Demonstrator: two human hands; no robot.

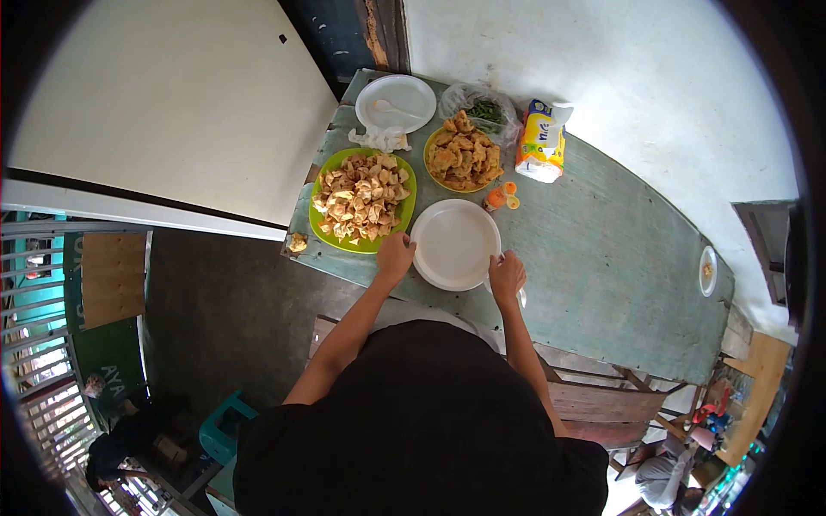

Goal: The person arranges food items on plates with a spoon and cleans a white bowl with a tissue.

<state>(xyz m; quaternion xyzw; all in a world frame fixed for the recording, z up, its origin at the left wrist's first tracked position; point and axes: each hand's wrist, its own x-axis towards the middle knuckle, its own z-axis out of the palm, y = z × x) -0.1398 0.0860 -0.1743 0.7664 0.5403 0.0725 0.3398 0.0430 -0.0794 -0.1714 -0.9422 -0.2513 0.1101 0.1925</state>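
A white round plate (456, 245) lies in front of me near the table's front edge, with nothing on it. My left hand (396, 256) has its fingers closed at the plate's left rim, right by the green platter (411, 206) piled with folded fried dumplings (363, 196). At the right rim, my right hand (508, 273) is closed with its fingertips on the plate's edge. A white plastic piece (522, 297), like a spoon end, shows beside that hand. Behind the plate sits a yellow bowl (430, 175) heaped with golden fritters (465, 155).
At the back are a white plate (370, 113) with a white spoon (396, 109), a plastic bag of green chillies (486, 112) and a tissue pack (542, 142). A small orange-capped bottle (496, 199) stands nearby. One dumpling (297, 242) lies at the table's left corner. Two people are farther off.
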